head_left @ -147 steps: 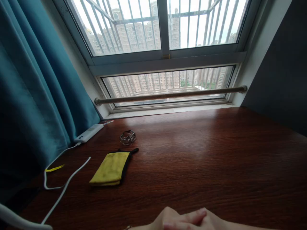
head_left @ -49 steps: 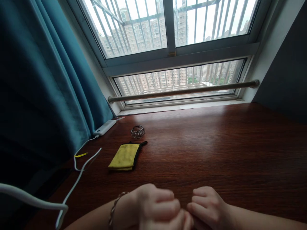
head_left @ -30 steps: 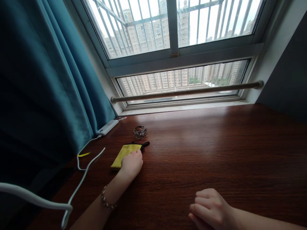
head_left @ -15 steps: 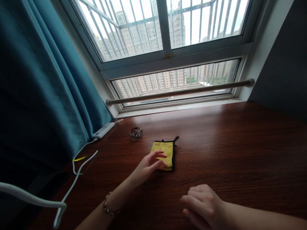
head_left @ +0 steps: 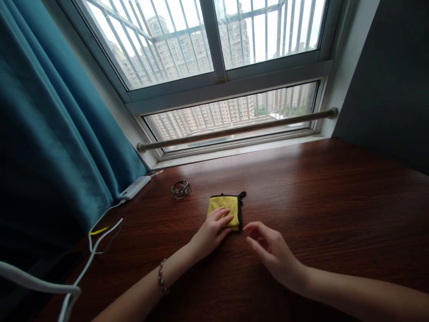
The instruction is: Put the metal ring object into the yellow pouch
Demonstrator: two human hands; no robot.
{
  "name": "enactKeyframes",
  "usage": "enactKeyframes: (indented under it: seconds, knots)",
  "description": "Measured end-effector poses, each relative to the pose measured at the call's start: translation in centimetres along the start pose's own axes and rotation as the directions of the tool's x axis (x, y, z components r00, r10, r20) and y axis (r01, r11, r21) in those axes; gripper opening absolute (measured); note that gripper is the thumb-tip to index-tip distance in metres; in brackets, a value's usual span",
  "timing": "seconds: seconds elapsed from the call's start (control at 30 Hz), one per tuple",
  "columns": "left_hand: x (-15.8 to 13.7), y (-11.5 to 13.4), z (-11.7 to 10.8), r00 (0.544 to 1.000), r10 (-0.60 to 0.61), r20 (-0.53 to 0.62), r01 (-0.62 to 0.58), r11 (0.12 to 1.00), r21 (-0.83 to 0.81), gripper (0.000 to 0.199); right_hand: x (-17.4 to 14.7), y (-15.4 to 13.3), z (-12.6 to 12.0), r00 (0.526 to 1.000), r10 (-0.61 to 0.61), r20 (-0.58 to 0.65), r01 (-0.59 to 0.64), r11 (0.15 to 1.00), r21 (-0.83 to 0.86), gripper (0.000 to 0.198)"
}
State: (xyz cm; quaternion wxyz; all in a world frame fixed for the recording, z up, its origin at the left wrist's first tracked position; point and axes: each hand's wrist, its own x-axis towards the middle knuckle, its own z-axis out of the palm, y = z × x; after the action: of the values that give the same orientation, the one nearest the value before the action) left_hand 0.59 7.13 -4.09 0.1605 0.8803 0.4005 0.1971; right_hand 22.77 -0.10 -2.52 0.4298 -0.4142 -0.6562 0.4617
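Observation:
A small folded yellow cloth (head_left: 229,206) with black edging lies on the dark wooden table (head_left: 318,201), near its middle. My left hand (head_left: 210,231) rests on the cloth's near left part, fingers spread flat on it. A beaded bracelet is on that wrist. My right hand (head_left: 268,250) hovers just right of and nearer than the cloth, fingers apart, holding nothing, fingertips close to the cloth's near right corner.
A silver bangle (head_left: 181,189) lies left of the cloth. A white power bank (head_left: 134,188) with a white cable (head_left: 97,232) sits by the teal curtain (head_left: 50,134). A barred window (head_left: 214,67) and a rail (head_left: 234,129) stand behind the table.
My left hand reached the cloth at the left and slid it right to the table's middle. My right hand has come forward from the near edge toward the cloth.

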Motion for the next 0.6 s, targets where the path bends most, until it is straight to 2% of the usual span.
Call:
enactKeyframes:
  seconds: [0.1,0.2,0.27,0.37,0.47,0.53,0.6]
  knots:
    - [2.3,1.3,1.3,0.999,-0.013,-0.03,0.013,1.0,-0.016,0.034,1.8,1.5,-0.7,0.974,0.124,-0.188,-0.095,0.983,0.156,0.032]
    - [5.1,3.0,2.9,0.997,-0.035,-0.064,0.032,0.998,-0.051,0.03,2.9,3.1,-1.4,0.938,0.184,-0.293,-0.113,0.963,0.245,0.038]
    - [6.9,4.4,4.1,0.996,-0.047,-0.076,0.041,0.995,-0.088,0.028,3.1,3.5,-1.8,0.919,0.156,-0.361,-0.085,0.975,0.206,0.036]
    - [8.9,6.4,5.5,0.998,-0.018,-0.057,0.009,0.989,-0.147,0.028,2.7,3.2,-2.1,0.894,0.02,-0.448,-0.024,1.0,-0.002,0.034]
    - [9.4,7.2,5.6,1.0,0.026,-0.01,-0.027,0.986,-0.164,0.027,2.3,2.8,-2.1,0.876,-0.105,-0.471,0.044,0.99,-0.137,0.033]
    - [9.0,6.9,5.1,1.0,0.018,-0.005,-0.019,0.991,-0.135,0.032,2.3,2.8,-2.0,0.877,-0.116,-0.466,0.052,0.988,-0.148,0.032]
    - [8.2,6.1,4.5,1.0,-0.01,-0.009,0.009,0.995,-0.104,0.042,2.3,3.2,-1.9,0.887,-0.064,-0.457,0.034,0.997,-0.075,0.034]
